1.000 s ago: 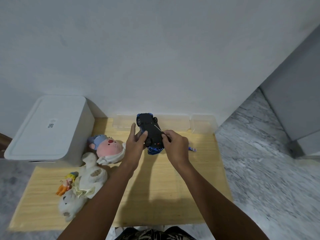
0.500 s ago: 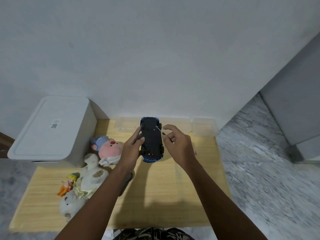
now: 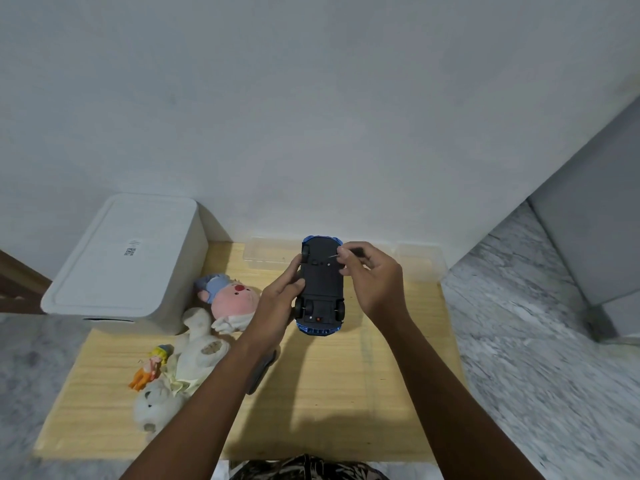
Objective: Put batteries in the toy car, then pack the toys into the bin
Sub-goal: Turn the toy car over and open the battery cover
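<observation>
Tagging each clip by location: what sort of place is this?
Probably a room at home: a low pale wooden table against a plain white wall, grey marble-patterned floor, soft plush toys beside a lidded white plastic bin.

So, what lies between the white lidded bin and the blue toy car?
In the head view, the pink-faced plush doll lies between the white lidded bin and the blue toy car, with the left hand holding the car.

Both forearms reaching forward, left hand (image 3: 277,299) curled round the car (image 3: 321,285), fingertips on its underside, right hand (image 3: 372,278) pinching a thin tool (image 3: 349,252)
</observation>
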